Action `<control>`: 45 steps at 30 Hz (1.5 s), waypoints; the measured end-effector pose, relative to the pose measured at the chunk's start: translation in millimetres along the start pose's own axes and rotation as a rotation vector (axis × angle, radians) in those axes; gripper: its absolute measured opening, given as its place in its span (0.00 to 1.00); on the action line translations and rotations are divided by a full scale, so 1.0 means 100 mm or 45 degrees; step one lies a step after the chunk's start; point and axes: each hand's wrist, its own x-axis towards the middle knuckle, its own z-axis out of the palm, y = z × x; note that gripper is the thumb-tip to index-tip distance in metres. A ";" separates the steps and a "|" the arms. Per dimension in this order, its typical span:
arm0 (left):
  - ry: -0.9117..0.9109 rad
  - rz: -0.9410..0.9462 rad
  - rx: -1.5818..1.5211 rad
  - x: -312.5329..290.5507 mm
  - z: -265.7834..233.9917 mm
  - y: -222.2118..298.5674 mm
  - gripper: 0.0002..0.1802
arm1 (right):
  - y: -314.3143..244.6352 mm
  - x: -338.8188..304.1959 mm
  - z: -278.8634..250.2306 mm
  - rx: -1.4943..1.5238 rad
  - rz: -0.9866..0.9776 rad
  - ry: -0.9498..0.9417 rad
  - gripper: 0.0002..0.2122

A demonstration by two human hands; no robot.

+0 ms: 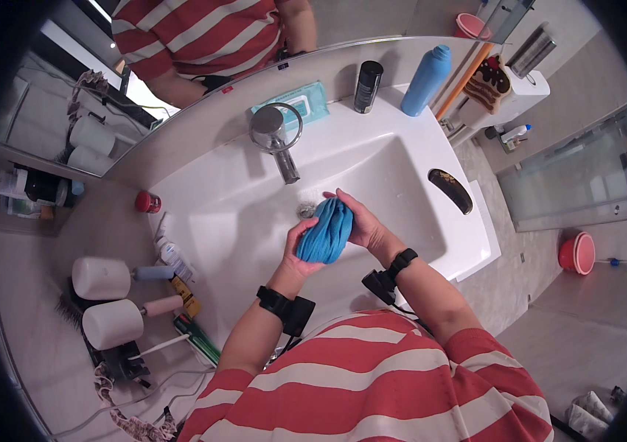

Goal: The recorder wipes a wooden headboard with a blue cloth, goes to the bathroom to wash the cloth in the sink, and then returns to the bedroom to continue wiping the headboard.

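A bunched blue cloth (pixel 326 234) is held between my two hands above the white sink basin (pixel 418 202). My left hand (pixel 295 252) is closed round its left side, with the thumb along the upper edge. Against the right side presses my right hand (pixel 365 225), its fingers partly hidden behind the folds. Just beyond the cloth lie the metal drain (pixel 306 211) and the chrome faucet (pixel 278 140), whose spout points down into the basin. I see no stream of water from it.
Along the back ledge are a teal wipes pack (pixel 313 102), a black can (pixel 368 87) and a tall blue bottle (pixel 428 79). A dark comb (pixel 450 191) lies on the right rim. Tubes (pixel 173 258) and a red-lidded jar (pixel 147 202) line the left. Behind stands a mirror (pixel 350 55).
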 end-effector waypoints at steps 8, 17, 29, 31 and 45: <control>0.050 -0.142 0.682 0.11 -0.15 -0.21 0.27 | -0.10 -0.09 -0.16 -0.732 -0.182 0.458 0.12; 0.177 0.238 2.528 0.50 -0.05 -0.73 0.31 | -0.07 -0.17 -0.78 -1.334 -0.006 0.657 0.12; 0.192 0.457 2.624 0.46 -0.19 -0.55 0.41 | -0.05 -0.20 -0.68 -1.211 -0.245 0.869 0.14; 0.060 0.196 1.667 0.38 -0.25 -0.41 0.38 | -0.14 -0.25 -0.50 -0.884 -0.267 0.829 0.15; -0.354 -0.306 0.427 -0.12 -0.02 -0.21 0.25 | -0.18 -0.41 0.18 -0.063 -0.146 -0.251 0.30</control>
